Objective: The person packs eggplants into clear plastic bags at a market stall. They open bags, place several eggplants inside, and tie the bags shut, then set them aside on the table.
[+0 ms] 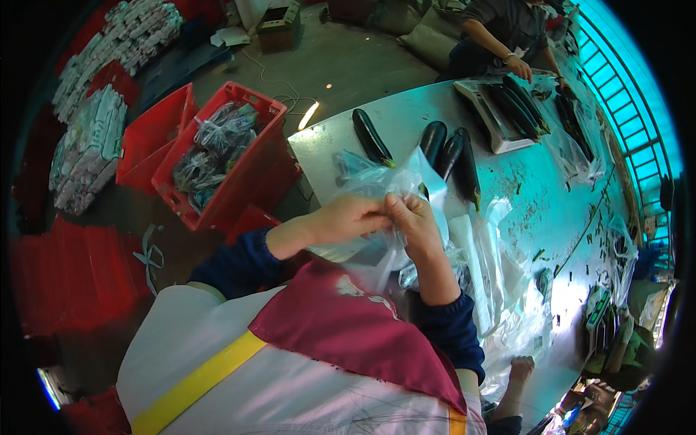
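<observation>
My left hand (353,218) and my right hand (416,220) meet over the near edge of the metal table, fingers pinched on a clear plastic bag (416,174). The bag spreads beyond my fingers and hangs down between my wrists; what is inside it cannot be made out. Just past it a dark eggplant (371,135) lies alone on the left. Several more eggplants (433,142) lie side by side to its right, partly behind the bag.
Red crate (247,92) with bagged goods stands left, by another red crate (155,138). Eggplants lie on a scale (511,144) near a co-worker's hand (519,68). Plastic bags (505,272) cover the table at my right; another person's hand (522,368) rests nearby.
</observation>
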`<state>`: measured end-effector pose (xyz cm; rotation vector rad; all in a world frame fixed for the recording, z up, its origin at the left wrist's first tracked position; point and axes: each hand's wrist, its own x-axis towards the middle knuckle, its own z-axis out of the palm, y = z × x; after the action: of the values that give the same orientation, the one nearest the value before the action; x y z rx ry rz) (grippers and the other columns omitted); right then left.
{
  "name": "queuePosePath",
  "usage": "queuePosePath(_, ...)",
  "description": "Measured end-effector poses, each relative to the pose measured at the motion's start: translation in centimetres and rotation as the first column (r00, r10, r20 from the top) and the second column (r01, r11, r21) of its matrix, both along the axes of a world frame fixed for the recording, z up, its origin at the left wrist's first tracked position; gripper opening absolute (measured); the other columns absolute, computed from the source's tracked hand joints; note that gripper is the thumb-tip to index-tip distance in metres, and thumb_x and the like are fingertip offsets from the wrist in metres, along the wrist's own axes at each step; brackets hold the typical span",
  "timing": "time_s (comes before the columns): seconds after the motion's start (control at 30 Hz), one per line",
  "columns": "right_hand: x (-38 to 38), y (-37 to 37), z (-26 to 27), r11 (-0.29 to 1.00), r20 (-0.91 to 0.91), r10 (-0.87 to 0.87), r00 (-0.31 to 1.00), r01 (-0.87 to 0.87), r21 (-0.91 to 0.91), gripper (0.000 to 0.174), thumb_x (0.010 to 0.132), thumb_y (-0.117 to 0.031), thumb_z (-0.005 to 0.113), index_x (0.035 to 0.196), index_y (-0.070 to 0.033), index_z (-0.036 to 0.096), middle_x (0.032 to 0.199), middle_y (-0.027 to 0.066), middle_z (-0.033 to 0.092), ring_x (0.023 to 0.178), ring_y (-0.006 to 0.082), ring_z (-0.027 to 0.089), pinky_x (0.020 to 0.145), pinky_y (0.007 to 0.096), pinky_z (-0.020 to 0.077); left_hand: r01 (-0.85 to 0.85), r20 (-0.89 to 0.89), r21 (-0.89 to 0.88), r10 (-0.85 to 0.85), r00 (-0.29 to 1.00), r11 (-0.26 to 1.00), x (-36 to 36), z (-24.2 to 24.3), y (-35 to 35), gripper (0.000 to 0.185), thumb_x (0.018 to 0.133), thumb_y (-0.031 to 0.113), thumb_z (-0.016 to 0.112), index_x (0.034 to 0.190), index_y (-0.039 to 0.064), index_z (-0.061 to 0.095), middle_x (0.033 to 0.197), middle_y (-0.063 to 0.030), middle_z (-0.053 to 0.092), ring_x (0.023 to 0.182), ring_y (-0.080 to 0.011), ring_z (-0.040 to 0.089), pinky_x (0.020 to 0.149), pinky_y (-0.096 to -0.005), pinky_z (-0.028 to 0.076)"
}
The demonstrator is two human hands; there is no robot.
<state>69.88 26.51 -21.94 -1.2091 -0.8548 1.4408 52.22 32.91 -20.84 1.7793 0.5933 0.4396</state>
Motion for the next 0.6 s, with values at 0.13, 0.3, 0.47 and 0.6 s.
queuePosePath(0.13, 3.0, 1.5, 2.5, 0.943, -0.710, -0.332, 0.621, 0.245, -0.226, 0.026, 0.091, -0.027, 0.051, 0.078, -0.006, 0.056, 0.074, 0.0069, 0.062, 0.065, 0.0185, 0.059, 0.065, 0.0272, 0.0472, -0.349, -0.054, -0.023, 0.347, 0.936, 0.937, -5.7, -4.6, 6.4, 0.018, 0.085, 0.018, 0.055, 0.076, 0.003, 0.058, 0.063, -0.0013, 0.056, 0.055, -0.0072, 0.054, 0.048, -0.0229, 0.045)
queuePosePath(0.3, 5.6, 4.4, 3.0, 0.992, -0.769, -0.102, 0.631, 0.125, -0.028, 0.032, 0.093, -0.029, 0.045, 0.065, -0.015, 0.045, 0.050, -0.0054, 0.039, 0.037, 0.0076, 0.033, 0.038, 0.0211, 0.0286, -0.377, -0.583, 0.375, 0.532, 0.614, 0.847, -12.8, -4.9, 14.0, 0.023, 0.074, 0.019, 0.060, 0.093, 0.005, 0.060, 0.087, -0.0107, 0.063, 0.083, -0.0212, 0.061, 0.072, -0.0336, 0.048)
queuePosePath(0.47, -0.8, 8.7, 1.2, 0.987, -0.497, 0.002, 0.868, -0.081, -0.136, 0.017, 0.090, -0.022, 0.053, 0.077, -0.014, 0.045, 0.055, -0.0048, 0.036, 0.043, 0.0055, 0.033, 0.040, 0.0205, 0.0264, -0.019, 0.049, 0.309, 0.004, 0.999, 0.951, -5.1, -0.2, 12.6, 0.073, 0.070, 0.014, 0.069, 0.134, 0.007, 0.035, 0.135, -0.0110, 0.038, 0.126, -0.0221, 0.035, 0.104, -0.0348, 0.027)
queuePosePath(0.6, -0.9, 12.5, 1.4, 0.984, -0.194, 0.104, 0.975, -0.073, 0.162, 0.016, 0.081, -0.009, 0.062, 0.095, -0.011, 0.054, 0.074, -0.0005, 0.052, 0.052, 0.0058, 0.042, 0.047, 0.0183, 0.0328, 0.034, -0.206, -0.290, -0.097, 0.974, 0.956, -1.5, 0.9, 16.9, 0.060, 0.074, 0.007, 0.061, 0.130, 0.006, 0.040, 0.113, -0.0118, 0.053, 0.082, -0.0176, 0.062, 0.074, -0.0295, 0.050)
